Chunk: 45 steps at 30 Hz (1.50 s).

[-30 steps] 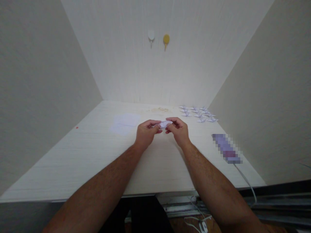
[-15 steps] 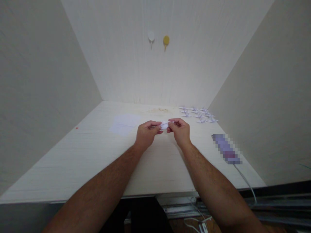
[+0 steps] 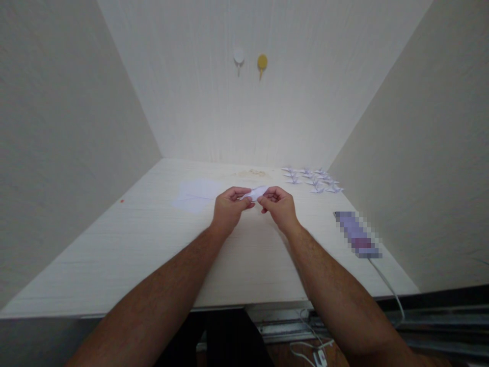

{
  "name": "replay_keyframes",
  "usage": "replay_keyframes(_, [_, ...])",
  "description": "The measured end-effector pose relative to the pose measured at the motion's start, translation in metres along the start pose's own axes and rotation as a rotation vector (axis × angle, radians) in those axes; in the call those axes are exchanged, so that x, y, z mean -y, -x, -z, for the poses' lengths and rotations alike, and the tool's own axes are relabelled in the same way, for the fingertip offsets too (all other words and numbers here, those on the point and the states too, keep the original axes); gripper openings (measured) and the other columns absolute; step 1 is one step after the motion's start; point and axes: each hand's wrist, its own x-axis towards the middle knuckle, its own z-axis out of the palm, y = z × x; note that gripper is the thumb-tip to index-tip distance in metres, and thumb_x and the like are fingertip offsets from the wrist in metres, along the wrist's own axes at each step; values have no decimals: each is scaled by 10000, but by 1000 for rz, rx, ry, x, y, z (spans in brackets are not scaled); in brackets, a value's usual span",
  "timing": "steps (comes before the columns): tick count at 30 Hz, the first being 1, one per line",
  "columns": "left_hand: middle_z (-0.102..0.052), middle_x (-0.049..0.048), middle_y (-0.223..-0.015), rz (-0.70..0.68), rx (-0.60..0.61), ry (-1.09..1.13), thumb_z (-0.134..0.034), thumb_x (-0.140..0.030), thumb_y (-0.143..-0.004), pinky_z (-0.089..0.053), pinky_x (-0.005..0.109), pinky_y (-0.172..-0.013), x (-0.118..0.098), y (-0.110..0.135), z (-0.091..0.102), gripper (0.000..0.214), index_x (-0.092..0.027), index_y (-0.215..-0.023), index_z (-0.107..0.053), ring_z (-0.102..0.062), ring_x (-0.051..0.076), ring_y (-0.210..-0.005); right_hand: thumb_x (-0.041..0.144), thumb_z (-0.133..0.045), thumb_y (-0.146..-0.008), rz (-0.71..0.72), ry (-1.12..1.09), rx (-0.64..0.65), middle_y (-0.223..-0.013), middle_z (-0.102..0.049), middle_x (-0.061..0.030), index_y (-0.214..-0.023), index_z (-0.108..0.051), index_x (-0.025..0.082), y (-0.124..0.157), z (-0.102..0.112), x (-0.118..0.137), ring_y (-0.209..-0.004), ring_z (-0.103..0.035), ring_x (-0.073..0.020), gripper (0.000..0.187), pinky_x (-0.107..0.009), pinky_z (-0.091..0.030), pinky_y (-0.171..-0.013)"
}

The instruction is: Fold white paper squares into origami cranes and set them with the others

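Above the middle of the white table, a small folded piece of white paper (image 3: pixel 256 193) is held between my two hands. My left hand (image 3: pixel 231 207) pinches its left end between thumb and fingers. At the right end, the thumb and fingers of my right hand (image 3: pixel 281 204) are closed on the same paper. The fingers cover both ends, so its full folded shape is hidden. Beyond my right hand, several folded paper cranes (image 3: pixel 314 181) stand in a cluster at the back right. To the left of my left hand lie flat sheets of white paper (image 3: pixel 194 193).
A phone-like device with a blurred screen (image 3: pixel 357 234) lies at the right, its cable (image 3: pixel 387 285) running over the table's (image 3: pixel 153 265) front edge. A white hook (image 3: pixel 239 56) and a yellow hook (image 3: pixel 262 62) are on the back wall. Walls rise on both sides.
My right thumb and fingers have shifted slightly left along the folded paper, and more of its upper right part shows. My left hand keeps its pinch.
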Motion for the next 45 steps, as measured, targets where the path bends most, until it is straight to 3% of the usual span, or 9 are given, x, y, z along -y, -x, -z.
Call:
replay_keyframes(13, [-709,45,-792,-12,11,-8,-811,-233,-569,-581,323,-710,1,-1,1,341,-127,-856,-660,-662,157,-716,347,-725,-660,59,186,-13,-531,-553,44,-707,-605,178,3,-1,-1,-437,-481,-91,212,-217,-387,-411])
replay_keyframes(25, [-715,50,-823,-37,-5,-20,-809,-218,-570,-566,324,-733,4,-2,0,339,-133,-863,-660,-667,168,-756,395,-712,-666,54,289,-73,-563,-583,25,-701,-629,178,4,-2,-2,-479,-484,-104,234,-230,-387,-460])
replay_keyframes(39, [-706,33,-797,-45,8,-36,-804,-231,-571,-568,311,-706,2,-1,0,321,-142,-845,-663,-659,155,-723,369,-697,-677,-6,180,-53,-463,-542,52,-637,-538,199,4,-4,3,-409,-469,-102,236,-221,-351,-416])
replay_keyframes(45, [-694,24,-778,-50,26,-15,-806,-227,-580,-566,291,-679,2,-1,-1,310,-139,-841,-665,-651,139,-696,333,-682,-700,59,164,-81,-460,-540,52,-642,-559,188,4,-3,3,-410,-463,-91,198,-209,-352,-422])
